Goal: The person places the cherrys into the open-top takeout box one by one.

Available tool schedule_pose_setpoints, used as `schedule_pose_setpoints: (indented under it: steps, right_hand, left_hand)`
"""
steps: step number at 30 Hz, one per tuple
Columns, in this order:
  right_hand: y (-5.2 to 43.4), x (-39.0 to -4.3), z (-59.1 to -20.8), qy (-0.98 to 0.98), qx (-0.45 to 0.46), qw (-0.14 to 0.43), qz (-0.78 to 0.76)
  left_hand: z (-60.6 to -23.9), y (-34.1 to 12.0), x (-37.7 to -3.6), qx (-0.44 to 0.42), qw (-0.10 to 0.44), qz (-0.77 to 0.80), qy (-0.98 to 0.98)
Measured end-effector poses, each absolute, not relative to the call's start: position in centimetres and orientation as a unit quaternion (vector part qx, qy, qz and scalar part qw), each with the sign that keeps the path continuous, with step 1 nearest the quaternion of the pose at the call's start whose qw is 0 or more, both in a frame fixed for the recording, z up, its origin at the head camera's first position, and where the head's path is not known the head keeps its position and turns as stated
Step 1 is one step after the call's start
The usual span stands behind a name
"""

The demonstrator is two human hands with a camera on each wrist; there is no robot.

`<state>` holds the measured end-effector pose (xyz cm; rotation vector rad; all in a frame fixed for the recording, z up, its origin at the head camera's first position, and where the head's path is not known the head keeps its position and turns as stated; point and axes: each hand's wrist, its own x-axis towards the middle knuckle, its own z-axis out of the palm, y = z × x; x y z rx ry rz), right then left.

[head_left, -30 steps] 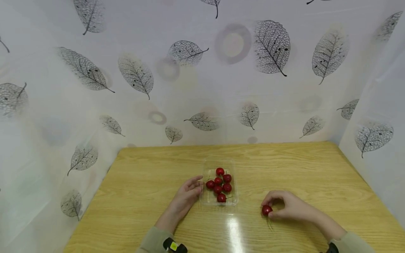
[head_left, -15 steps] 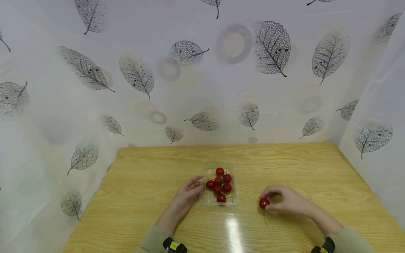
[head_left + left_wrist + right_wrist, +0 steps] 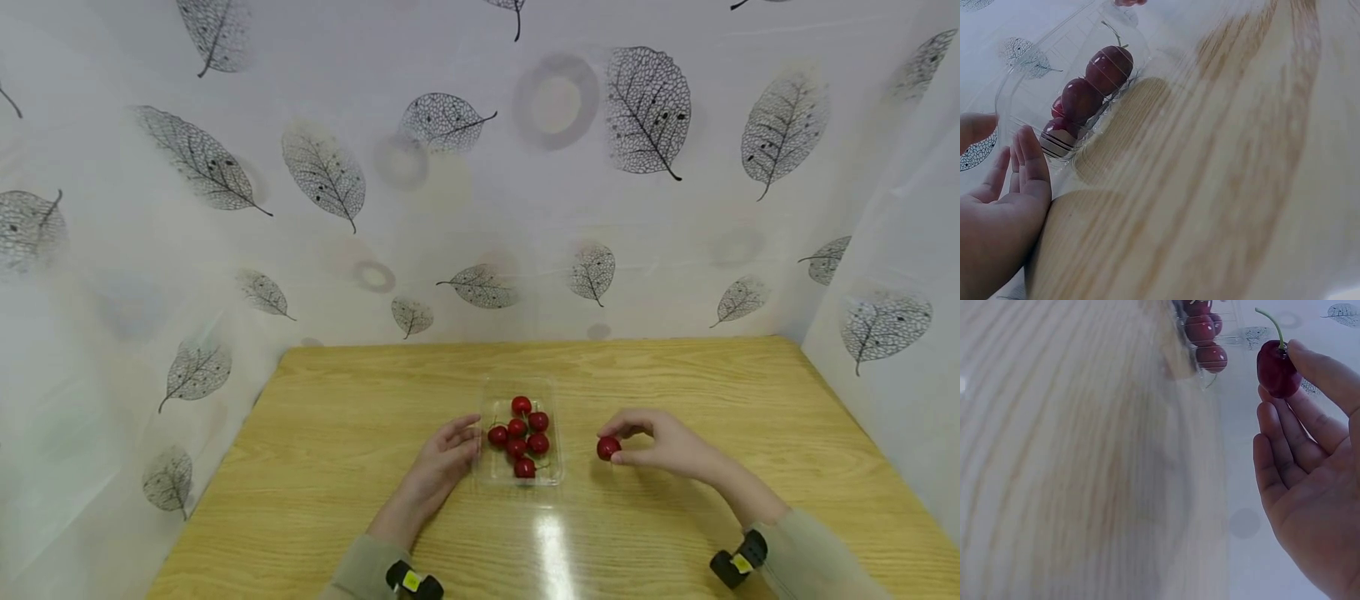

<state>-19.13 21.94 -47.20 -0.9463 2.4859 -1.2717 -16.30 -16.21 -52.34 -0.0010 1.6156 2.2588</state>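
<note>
The right hand [image 3: 663, 446] pinches a red cherry [image 3: 607, 447] between thumb and fingertips, its green stem [image 3: 1270, 325] sticking up; the other fingers stay loosely spread. The cherry hangs above the wooden desk [image 3: 337, 433], just to the right of a clear plastic tray [image 3: 496, 475] and apart from it. Six more cherries [image 3: 520, 436] lie in the tray in a tight cluster. The left hand [image 3: 442, 464] rests flat on the desk, its grip relaxed, fingers straight and touching the tray's left wall. No brand, label or writing can be read on the tray or the fruit. A white curtain printed with grey leaves [image 3: 645, 108] surrounds the desk.
</note>
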Motion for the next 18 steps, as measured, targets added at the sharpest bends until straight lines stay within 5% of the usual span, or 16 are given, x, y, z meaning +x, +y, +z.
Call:
schedule_pose_setpoints:
  steps: [18]
  right_hand:
    - [17.4, -22.3, -45.1, 0.845, -0.311, 0.107, -0.421]
  left_hand:
    - [-52.3, -16.1, -16.3, -0.001, 0.181, 0.799, 0.574]
